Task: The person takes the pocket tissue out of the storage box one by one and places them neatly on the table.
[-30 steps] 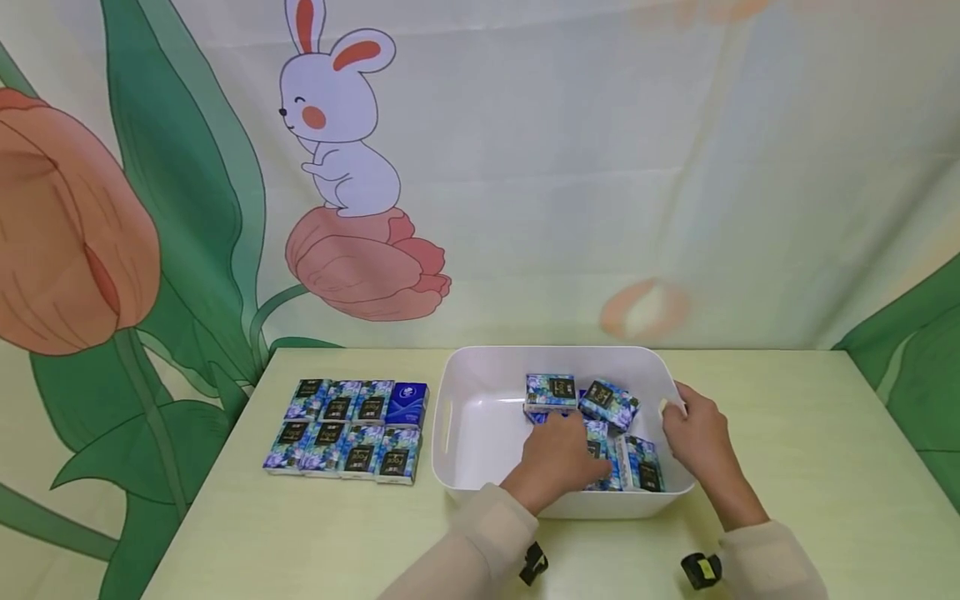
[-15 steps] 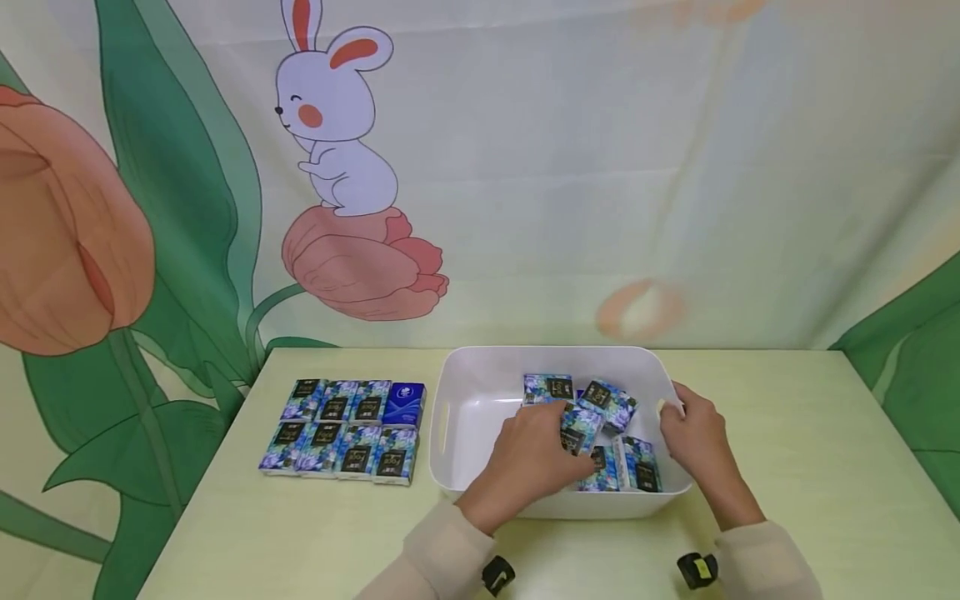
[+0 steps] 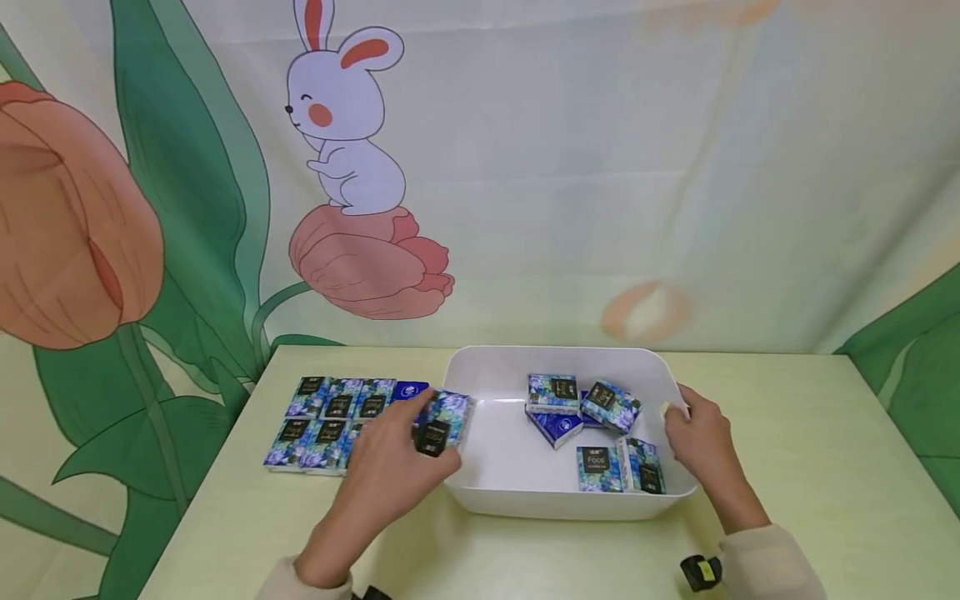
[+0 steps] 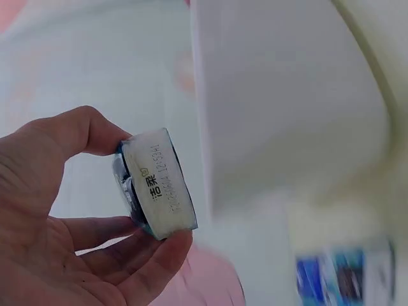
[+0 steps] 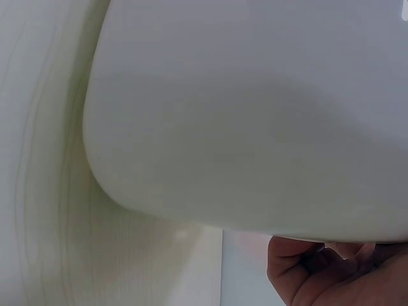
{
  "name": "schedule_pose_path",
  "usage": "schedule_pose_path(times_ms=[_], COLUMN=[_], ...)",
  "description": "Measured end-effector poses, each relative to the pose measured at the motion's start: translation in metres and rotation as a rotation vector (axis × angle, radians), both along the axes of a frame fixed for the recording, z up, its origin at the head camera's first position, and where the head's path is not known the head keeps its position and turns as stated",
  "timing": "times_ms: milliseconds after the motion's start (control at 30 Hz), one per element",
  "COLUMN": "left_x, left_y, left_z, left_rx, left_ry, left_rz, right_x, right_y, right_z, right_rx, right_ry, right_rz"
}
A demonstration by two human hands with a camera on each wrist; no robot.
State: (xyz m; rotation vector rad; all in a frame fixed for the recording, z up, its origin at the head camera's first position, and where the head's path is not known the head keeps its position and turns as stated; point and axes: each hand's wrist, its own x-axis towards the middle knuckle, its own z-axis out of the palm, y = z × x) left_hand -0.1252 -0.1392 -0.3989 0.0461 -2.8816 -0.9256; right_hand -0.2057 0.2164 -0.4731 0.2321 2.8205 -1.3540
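A blue floral tissue packet (image 3: pixel 448 412) is pinched between the thumb and fingers of my left hand (image 3: pixel 390 462). It hangs in the air at the white plastic bin's left rim, and the left wrist view shows the white printed end of the packet (image 4: pixel 159 185). My right hand (image 3: pixel 699 437) grips the handle on the right side of the bin (image 3: pixel 562 505); in the right wrist view the curled fingers (image 5: pixel 293 271) show past the bin wall. Inside the bin lie several more packets (image 3: pixel 553 393), some floral and some plain blue, partly overlapping.
Two rows of tissue packets (image 3: pixel 306 398) lie side by side on the table left of the bin, partly hidden behind my left hand. A small black strapped object (image 3: pixel 701 573) shows by the right sleeve. A printed curtain (image 3: pixel 525 208) hangs behind the table.
My left hand has lifted a floral packet out from among those in the bin and carried it left to the rim. The right hand stays on the bin's handle.
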Motion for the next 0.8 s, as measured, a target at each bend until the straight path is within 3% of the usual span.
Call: schedule_pose_path(times_ms=[100, 233, 500, 667, 800], left_x=[0.01, 0.024, 0.041, 0.041, 0.035], left_y=[-0.037, -0.086, -0.174, -0.199, -0.205], left_z=[-0.007, -0.025, -0.067, -0.092, -0.099], left_rx=[-0.042, -0.114, -0.205, -0.185, -0.17], left_ry=[-0.033, -0.115, -0.392, -0.431, -0.397], left_rz=[0.069, 0.151, 0.276, 0.31, 0.31], right_x=[0.0, 0.002, 0.004, 0.003, 0.003], right_y=[0.0, -0.001, -0.006, -0.006, -0.004], right_z=[0.0, 0.0, 0.001, 0.002, 0.003], right_rx=[0.003, 0.006, 0.01, 0.02, 0.025], right_ry=[0.01, 0.002, -0.003, -0.012, -0.009], right_rz=[0.001, -0.001, -0.002, 0.003, 0.002])
